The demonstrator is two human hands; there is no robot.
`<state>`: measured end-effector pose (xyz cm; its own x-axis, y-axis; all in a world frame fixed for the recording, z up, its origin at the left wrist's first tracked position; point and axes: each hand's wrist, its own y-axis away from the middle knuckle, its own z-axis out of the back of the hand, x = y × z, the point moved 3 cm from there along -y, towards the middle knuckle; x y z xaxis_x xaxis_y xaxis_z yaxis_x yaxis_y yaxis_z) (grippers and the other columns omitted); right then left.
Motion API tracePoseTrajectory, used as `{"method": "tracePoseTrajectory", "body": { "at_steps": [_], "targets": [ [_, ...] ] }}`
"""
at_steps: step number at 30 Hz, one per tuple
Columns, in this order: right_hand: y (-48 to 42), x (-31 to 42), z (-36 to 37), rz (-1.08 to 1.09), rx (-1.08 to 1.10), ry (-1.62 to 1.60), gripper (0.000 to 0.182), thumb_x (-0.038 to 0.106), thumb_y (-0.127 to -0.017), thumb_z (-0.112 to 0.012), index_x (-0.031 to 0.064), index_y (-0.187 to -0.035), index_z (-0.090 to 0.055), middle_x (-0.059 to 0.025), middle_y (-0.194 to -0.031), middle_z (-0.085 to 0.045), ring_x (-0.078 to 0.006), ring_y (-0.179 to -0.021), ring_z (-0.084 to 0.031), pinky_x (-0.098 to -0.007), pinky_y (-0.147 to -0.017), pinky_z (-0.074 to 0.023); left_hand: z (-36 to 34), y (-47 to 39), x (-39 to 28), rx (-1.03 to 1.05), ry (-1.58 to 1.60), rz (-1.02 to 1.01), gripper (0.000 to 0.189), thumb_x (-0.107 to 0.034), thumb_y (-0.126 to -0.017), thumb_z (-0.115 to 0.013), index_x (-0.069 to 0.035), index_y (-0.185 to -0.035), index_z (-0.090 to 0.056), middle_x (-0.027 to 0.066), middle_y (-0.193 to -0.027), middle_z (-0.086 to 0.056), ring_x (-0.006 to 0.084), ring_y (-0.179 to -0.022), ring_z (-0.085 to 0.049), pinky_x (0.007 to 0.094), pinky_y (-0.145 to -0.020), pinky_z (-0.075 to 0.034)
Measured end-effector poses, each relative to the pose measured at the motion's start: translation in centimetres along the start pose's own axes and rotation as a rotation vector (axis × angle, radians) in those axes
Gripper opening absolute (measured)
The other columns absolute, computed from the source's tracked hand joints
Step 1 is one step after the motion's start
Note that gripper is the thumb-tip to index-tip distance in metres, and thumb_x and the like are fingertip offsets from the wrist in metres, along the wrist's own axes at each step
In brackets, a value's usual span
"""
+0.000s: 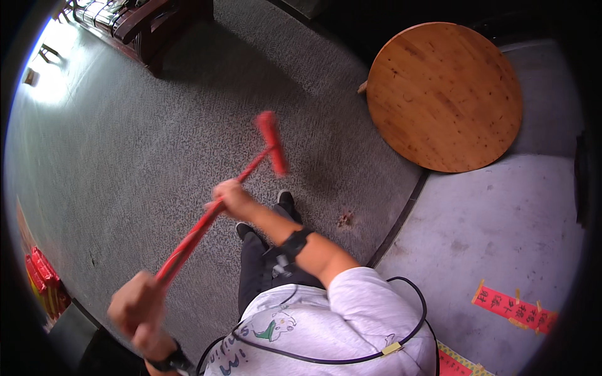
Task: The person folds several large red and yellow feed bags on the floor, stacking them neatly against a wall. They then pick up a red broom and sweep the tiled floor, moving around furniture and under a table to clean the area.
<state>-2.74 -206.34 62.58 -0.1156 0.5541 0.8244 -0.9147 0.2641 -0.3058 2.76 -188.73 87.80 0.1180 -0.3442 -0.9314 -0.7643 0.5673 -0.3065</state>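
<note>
Both my hands grip the pole of a red long-handled floor tool (192, 237), which looks like a broom. My left hand (141, 303) is closed around the upper end, at the lower left. Farther down the pole, my right hand (231, 198) holds it just above the thinner stretch near the head. The crosswise red head (273, 143) is blurred by motion, so I cannot tell whether it touches the floor or what its underside is like. A small heap of debris (344, 219) lies on the speckled grey floor (141, 155), right of my feet.
A round wooden tabletop (444, 96) leans on edge against the pale wall (475, 221) at the right. Dark wooden furniture (150, 35) stands at the far left. Red packages (42, 270) sit at the left edge. A black cable (324, 361) crosses my shirt.
</note>
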Motion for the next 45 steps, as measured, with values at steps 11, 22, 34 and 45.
{"method": "tracePoseTrajectory", "body": {
  "at_steps": [11,22,34,45],
  "targets": [
    [5.1,-28.1,22.3,-0.335,-0.016,0.452,0.035,0.02,-0.057,-0.079,0.0101,-0.054,-0.046,-0.0081,-0.057,-0.05,-0.0267,-0.054,-0.05,-0.0355,-0.049,-0.0402,-16.5,-9.1,27.0,0.239,0.339,0.498,0.016,-0.013,-0.086,-0.052,0.0,-0.078,-0.054,0.0042,-0.072,-0.053,0.0125,-0.065,-0.046,0.0283,-0.069,-0.042],
    [-18.6,-10.7,-6.3,-0.243,0.166,-0.488,0.035,0.036,-0.073,-0.068,0.0077,-0.065,-0.049,-0.0131,-0.071,-0.055,-0.0302,-0.074,-0.053,-0.0379,-0.07,-0.0426,-8.9,-22.8,8.9,-0.341,-0.416,0.174,0.035,-0.024,-0.086,-0.046,-0.006,-0.058,-0.035,0.0039,-0.052,-0.03,0.0174,-0.052,-0.036,0.0356,-0.064,-0.038],
    [-23.6,-19.1,13.9,-0.073,0.192,-0.064,0.039,0.027,-0.065,-0.074,0.0051,-0.049,-0.046,-0.0137,-0.049,-0.047,-0.0293,-0.047,-0.049,-0.0373,-0.047,-0.0385,-9.5,-28.1,13.0,-0.182,-0.014,0.22,0.03,-0.018,-0.067,-0.063,-0.003,-0.055,-0.04,0.007,-0.05,-0.045,0.0214,-0.047,-0.045,0.0322,-0.053,-0.044],
    [-29.0,-27.5,-0.9,-0.074,0.324,0.331,0.035,0.04,-0.065,-0.068,0.0097,-0.054,-0.054,-0.0111,-0.055,-0.052,-0.0314,-0.055,-0.053,-0.041,-0.052,-0.0414,7.1,-28.0,23.3,-0.31,-0.12,0.349,0.02,-0.013,-0.085,-0.05,0.004,-0.096,-0.055,0.0121,-0.081,-0.06,0.0132,-0.069,-0.055,0.0275,-0.062,-0.046]
  ]
}}
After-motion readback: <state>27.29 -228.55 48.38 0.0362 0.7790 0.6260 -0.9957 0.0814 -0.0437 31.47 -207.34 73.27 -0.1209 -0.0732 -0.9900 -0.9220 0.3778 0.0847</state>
